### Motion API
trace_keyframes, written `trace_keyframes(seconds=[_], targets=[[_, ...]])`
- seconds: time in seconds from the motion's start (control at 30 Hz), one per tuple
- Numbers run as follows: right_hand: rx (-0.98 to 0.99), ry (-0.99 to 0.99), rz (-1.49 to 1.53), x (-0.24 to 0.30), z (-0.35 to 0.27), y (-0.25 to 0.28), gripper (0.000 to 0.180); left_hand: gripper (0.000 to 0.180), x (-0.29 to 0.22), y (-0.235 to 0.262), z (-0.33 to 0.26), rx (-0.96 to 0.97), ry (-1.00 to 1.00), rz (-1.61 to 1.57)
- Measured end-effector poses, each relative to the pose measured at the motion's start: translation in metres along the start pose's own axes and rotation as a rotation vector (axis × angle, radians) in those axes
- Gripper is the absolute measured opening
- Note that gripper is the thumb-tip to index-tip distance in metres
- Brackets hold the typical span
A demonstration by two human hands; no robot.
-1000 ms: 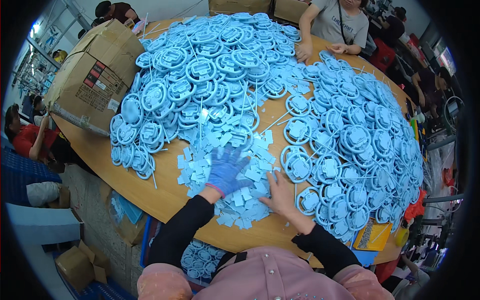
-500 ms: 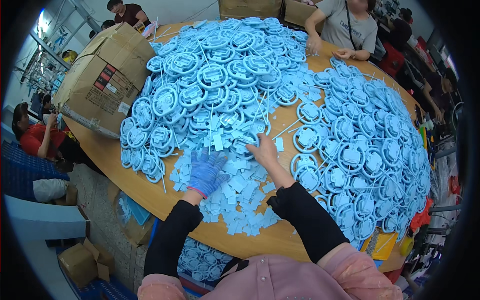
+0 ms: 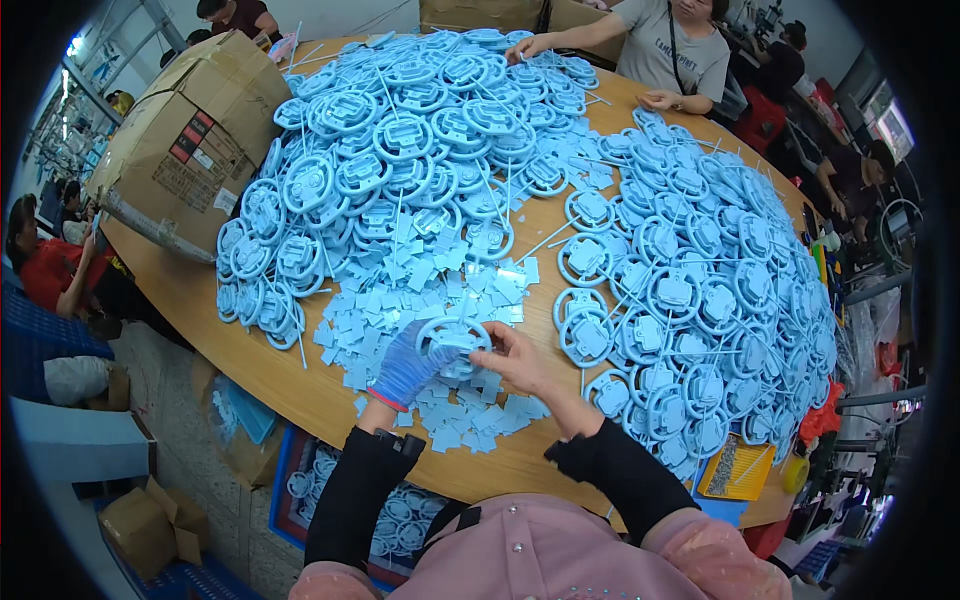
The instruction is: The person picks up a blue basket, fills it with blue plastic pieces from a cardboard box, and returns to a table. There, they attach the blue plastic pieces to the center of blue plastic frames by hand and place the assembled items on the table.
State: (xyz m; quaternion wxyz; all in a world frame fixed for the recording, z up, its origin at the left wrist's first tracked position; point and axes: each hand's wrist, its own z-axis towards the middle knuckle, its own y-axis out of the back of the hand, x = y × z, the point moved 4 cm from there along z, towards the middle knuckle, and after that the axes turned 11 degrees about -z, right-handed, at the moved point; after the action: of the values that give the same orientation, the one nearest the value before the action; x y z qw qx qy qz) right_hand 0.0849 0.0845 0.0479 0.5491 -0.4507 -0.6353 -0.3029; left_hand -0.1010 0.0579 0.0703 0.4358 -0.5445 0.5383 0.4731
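Between my two hands I hold a light blue plastic toy steering wheel (image 3: 452, 338) with a raised block at its centre. My left hand (image 3: 408, 365), in a blue-purple glove, grips its left side. Bare, my right hand (image 3: 512, 358) pinches its right rim with thumb and fingers. Beneath and around the hands lie many small flat light blue plastic pieces (image 3: 380, 300). A tall heap of similar steering wheels (image 3: 400, 140) rises beyond them, and a second heap (image 3: 690, 290) covers the table's right side. Thin blue sticks jut out of both heaps.
A large cardboard box (image 3: 190, 130) leans at the table's left. Across the wooden table (image 3: 270, 375), a person in a grey shirt (image 3: 680, 45) reaches into the far heap. A yellow tray (image 3: 738, 468) with small parts sits at the right edge. Below the table stands a crate (image 3: 283, 500) of wheels.
My hands have come back toward my body, with a steering wheel lifted from the heap's near edge and now held by both. The person opposite has extended an arm to the far heap.
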Motion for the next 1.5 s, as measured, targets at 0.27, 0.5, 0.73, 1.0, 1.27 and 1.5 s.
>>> trace_keyframes(seconds=[0.27,0.5,0.73,1.0,1.27,1.5], targets=[[-0.282,0.162,-1.447,-0.001,0.08,0.064,0.033,0.049,0.036,0.037,-0.036,-0.345,0.123,-0.467],[-0.128,-0.064,-0.699,-0.017,0.029,0.033,0.025,0.047,0.038,0.011,-0.026,-0.367,0.108,-0.962],[-0.021,-0.246,0.259,0.015,-0.013,0.004,0.028,0.042,0.014,-0.05,0.0,-0.229,0.087,-0.968],[-0.11,-0.209,0.156,0.036,-0.032,0.012,0.031,0.057,-0.004,-0.061,-0.009,-0.092,-0.156,-0.37],[0.033,-0.066,0.051,0.036,-0.031,0.039,0.053,0.056,-0.007,-0.061,-0.02,-0.089,-0.134,-0.551],[-0.035,-0.095,0.176,0.014,-0.052,0.048,0.049,0.061,-0.021,-0.087,-0.02,0.036,-0.003,-0.528]])
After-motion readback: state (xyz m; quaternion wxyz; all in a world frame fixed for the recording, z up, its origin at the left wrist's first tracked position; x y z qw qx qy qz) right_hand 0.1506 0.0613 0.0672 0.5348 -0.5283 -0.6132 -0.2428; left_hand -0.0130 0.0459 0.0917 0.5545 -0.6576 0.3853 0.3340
